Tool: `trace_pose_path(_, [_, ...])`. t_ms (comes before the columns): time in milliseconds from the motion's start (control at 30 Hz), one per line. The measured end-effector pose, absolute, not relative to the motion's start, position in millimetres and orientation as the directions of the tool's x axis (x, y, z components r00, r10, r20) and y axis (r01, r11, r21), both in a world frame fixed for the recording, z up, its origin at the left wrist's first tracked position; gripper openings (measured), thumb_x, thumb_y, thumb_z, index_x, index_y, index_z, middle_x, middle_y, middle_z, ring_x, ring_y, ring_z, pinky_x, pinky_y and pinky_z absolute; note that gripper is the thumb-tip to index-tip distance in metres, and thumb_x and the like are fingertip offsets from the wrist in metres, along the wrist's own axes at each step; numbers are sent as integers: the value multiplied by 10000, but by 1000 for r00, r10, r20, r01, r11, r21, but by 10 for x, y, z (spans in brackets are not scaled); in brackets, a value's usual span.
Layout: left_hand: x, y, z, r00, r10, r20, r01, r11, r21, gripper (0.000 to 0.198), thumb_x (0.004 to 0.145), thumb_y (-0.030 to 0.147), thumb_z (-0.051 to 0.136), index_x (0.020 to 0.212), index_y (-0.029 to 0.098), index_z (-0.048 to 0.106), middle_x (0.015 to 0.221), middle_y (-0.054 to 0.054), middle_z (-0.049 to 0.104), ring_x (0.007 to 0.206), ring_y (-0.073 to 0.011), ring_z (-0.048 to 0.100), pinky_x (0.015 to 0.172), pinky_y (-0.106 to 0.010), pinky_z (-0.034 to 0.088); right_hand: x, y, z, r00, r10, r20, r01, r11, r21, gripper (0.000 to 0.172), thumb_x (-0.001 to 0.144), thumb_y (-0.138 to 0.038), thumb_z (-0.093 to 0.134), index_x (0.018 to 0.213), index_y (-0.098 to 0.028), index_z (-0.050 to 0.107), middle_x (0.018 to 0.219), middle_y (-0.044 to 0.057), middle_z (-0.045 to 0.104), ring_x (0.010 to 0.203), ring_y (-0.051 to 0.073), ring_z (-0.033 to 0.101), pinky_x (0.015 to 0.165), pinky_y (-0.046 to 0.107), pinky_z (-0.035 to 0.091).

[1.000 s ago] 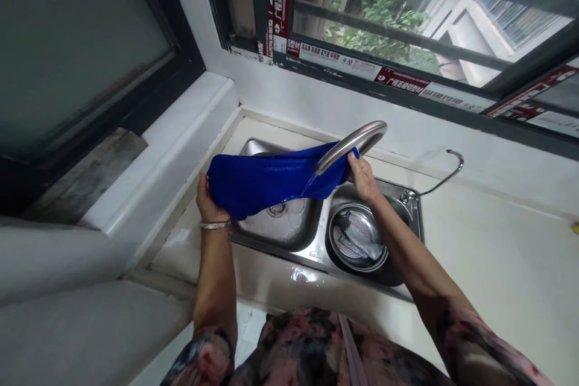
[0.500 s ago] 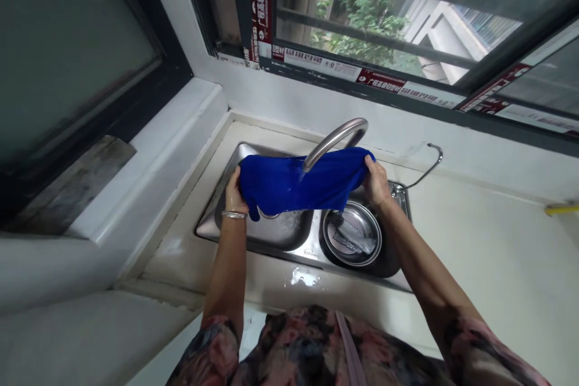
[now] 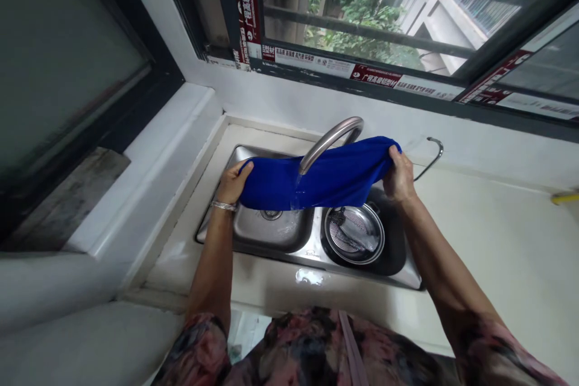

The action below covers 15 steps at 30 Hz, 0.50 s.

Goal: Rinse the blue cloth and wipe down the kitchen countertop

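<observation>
1 blue cloth (image 3: 339, 178) is stretched under 1 running tap (image 3: 326, 143). The left hand (image 3: 233, 184) clenches its 9 o'clock end and the right hand (image 3: 398, 178) its 3 o'clock end. The Chinese print on the window stickers (image 3: 380, 75) is unreadable.

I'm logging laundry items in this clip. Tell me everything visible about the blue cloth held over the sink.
The bright blue soft fabric cloth is plain, unpatterned, and looks wet and glossy in places. It is stretched sideways in mid-air above the stainless steel double sink, sagging slightly in the middle. The left hand grips its left end, the right hand its bunched right end. The curved brushed-metal tap arches in front of it, and a thin stream of water falls onto it.
</observation>
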<state>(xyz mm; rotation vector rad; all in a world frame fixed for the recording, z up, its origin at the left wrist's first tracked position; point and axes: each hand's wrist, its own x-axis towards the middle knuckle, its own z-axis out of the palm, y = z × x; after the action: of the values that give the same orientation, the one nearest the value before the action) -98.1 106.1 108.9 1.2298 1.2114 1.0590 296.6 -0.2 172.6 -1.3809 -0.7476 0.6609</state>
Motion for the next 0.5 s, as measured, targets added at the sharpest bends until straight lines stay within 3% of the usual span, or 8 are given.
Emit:
trace_pose_path(133, [-956,1090,1125,129,991,18,248,-50,968,556,836,623,683,1174,191,771,1103,-41,780,1048,-278,693,917,-367,552,3033,-90,1791,662,745,74,-81,170,-982,465,709,-618,822,841,-221,619,716,-58,574,685,125,557,589,245,484])
trace_pose_path(367, [-761,1143,1296,171,980,99,205,-134,970,539,867,621,654,1193,206,765,1118,-42,773,1039,-263,696,930,-355,544,3168,-178,1929,705,701,107,-126,272,-954,338,791,-512,780,872,-210,651,846,-36,662,819,138,640,698,250,561])
trace_pose_path(500, [-673,1253,1320,165,978,129,175,-158,972,541,857,616,665,1186,199,766,1112,-47,773,1046,-253,697,957,-355,532,3195,-126,1912,734,675,75,-163,282,-946,297,818,-479,745,869,-209,636,827,-40,652,808,136,646,663,242,568])
